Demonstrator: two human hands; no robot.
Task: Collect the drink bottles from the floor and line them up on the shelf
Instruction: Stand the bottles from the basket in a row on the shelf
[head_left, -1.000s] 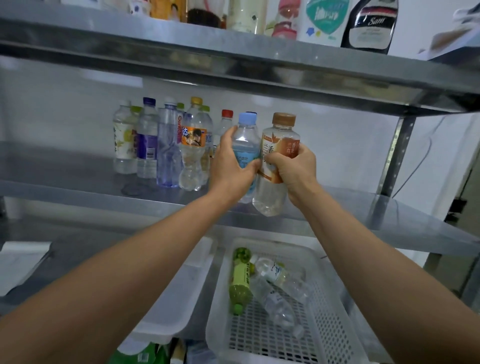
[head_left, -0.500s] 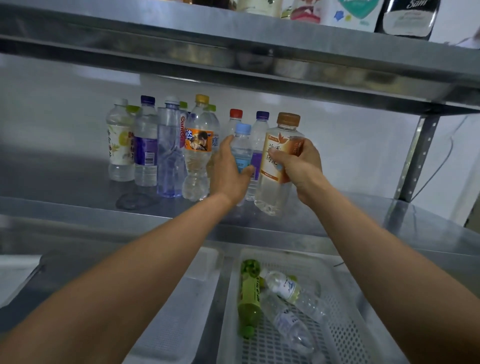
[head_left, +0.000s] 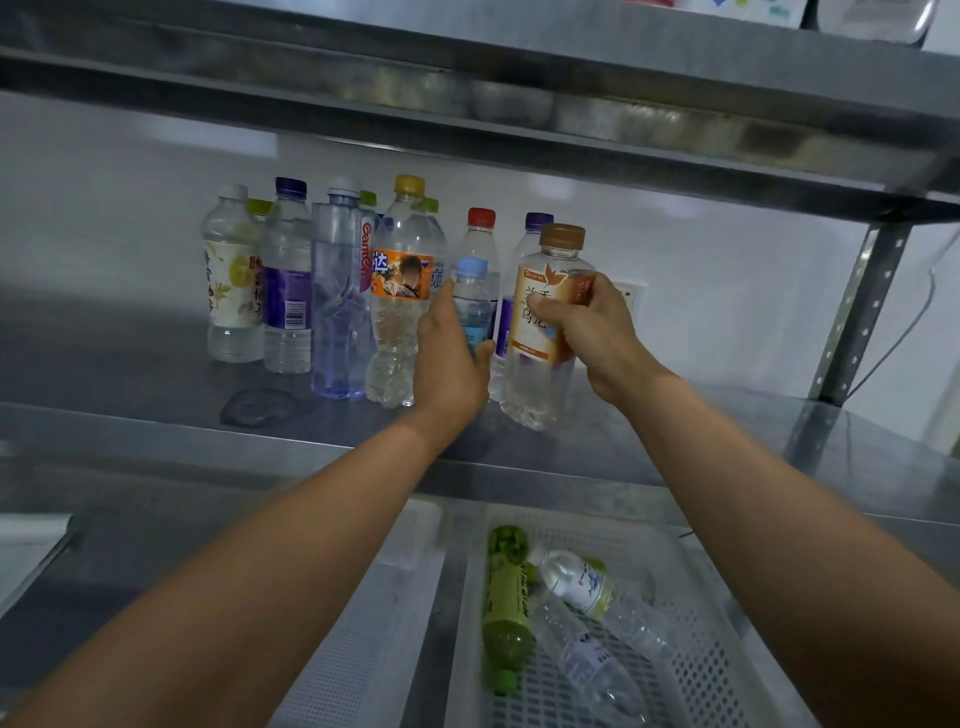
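Left grip (head_left: 452, 358) curling round small blue-capped bottle (head_left: 471, 296), bottle staying upright over shelf (head_left: 156, 415), base hidden by hand. Right grip (head_left: 589, 332) clasping brown-capped bottle (head_left: 537, 382) just beside it; white-orange label showing bird logo and Chinese characters, base reaching shelf, contact unclear. Orange-labelled bottle (head_left: 402, 280) showing "达"; red label (head_left: 366, 254) reading "GanTen". Green bottle (head_left: 504, 597) lying in white basket (head_left: 701, 654) below, print unreadable

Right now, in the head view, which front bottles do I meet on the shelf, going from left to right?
From the left: fruit-label bottle → purple-label bottle → tall clear blue bottle → orange-label bottle → light-blue-cap bottle in the left hand → brown-cap bottle in the right hand.
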